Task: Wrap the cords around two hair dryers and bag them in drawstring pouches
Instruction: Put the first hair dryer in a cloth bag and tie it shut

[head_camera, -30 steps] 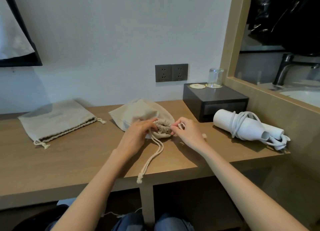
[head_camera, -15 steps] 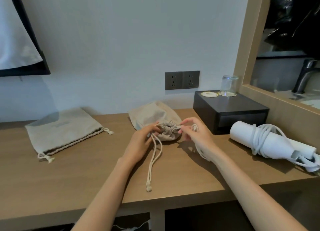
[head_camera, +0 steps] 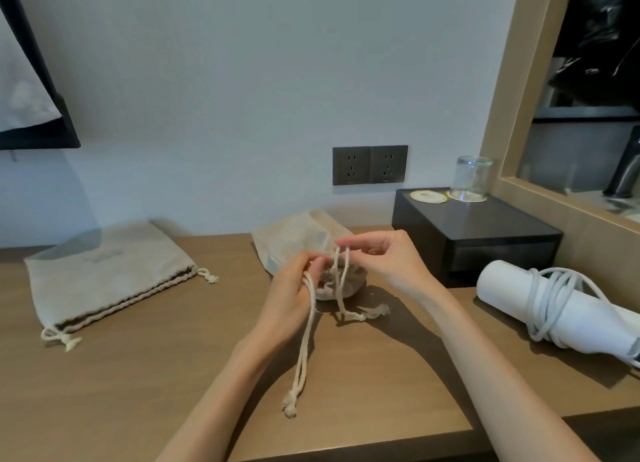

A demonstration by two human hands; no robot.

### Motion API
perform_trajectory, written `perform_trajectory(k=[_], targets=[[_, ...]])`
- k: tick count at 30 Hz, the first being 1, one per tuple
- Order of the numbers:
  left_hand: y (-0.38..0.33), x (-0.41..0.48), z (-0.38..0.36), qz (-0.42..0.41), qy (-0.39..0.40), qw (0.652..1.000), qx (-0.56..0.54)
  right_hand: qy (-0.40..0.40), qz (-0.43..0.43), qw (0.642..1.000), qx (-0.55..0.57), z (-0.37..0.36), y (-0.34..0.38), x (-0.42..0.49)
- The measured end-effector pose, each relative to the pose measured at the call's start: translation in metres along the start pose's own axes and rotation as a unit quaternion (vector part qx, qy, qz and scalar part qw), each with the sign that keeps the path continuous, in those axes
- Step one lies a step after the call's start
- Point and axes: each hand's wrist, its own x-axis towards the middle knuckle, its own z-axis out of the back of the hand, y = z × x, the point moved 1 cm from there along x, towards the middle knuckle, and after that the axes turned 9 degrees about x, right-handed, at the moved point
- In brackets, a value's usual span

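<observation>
Pinching drawstrings [head_camera: 304, 340], left hand [head_camera: 289, 290] and right hand [head_camera: 393, 262] flank the pouch [head_camera: 294, 236] — contents unseen.

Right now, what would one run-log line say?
object: cinched beige cloth pouch | left hand: grips long cream drawstring | right hand: pinches short cream drawstring | waiting: white cord-wrapped hair dryer, flat beige pouch

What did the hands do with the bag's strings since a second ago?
The right hand rose from the mouth of the bulging beige cloth pouch, pinching its cream drawstring and pulling it upward. The left hand grips the other cream drawstring, which trails toward the front edge of the wooden desk. The pouch mouth is bunched tighter. The flat beige pouch and the white cord-wrapped hair dryer stayed put.
</observation>
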Motion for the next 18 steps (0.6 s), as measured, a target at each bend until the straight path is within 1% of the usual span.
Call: perform_trajectory(k=[2, 4, 6, 8, 9, 11, 13, 14, 16, 18], targets=[[-0.001, 0.001, -0.003, 0.002, 0.029, 0.999, 0.037, -0.032, 0.006, 0.999, -0.014, -0.006, -0.005, 0.002], [-0.002, 0.001, -0.006, -0.004, 0.051, 0.995, 0.083, -0.064, 0.037, 0.995, -0.068, -0.011, -0.011, 0.002], [0.001, 0.001, -0.008, -0.023, 0.041, 0.991, 0.127, -0.072, 0.103, 0.981, -0.147, -0.015, -0.015, 0.003], [0.007, 0.003, -0.007, -0.049, 0.010, 0.986, 0.158, -0.074, 0.141, 0.972, -0.171, -0.015, -0.020, 0.005], [0.010, 0.004, -0.007, -0.051, -0.001, 0.987, 0.155, -0.074, 0.149, 0.970, -0.176, -0.013, -0.022, 0.006], [0.012, 0.004, -0.005, -0.043, -0.013, 0.991, 0.129, -0.063, 0.139, 0.973, -0.176, -0.010, -0.024, 0.006], [0.010, 0.004, -0.002, -0.034, -0.017, 0.994, 0.107, -0.034, 0.111, 0.977, -0.180, -0.010, -0.026, 0.005], [0.008, 0.005, 0.001, -0.028, -0.021, 0.996, 0.078, -0.021, 0.097, 0.976, -0.193, -0.011, -0.027, 0.005], [0.003, 0.007, 0.008, -0.031, -0.042, 0.998, 0.035, -0.013, 0.076, 0.975, -0.209, -0.012, -0.028, 0.005], [-0.003, 0.011, 0.016, -0.040, -0.058, 0.997, 0.023, -0.011, 0.063, 0.980, -0.187, -0.013, -0.027, 0.005]])
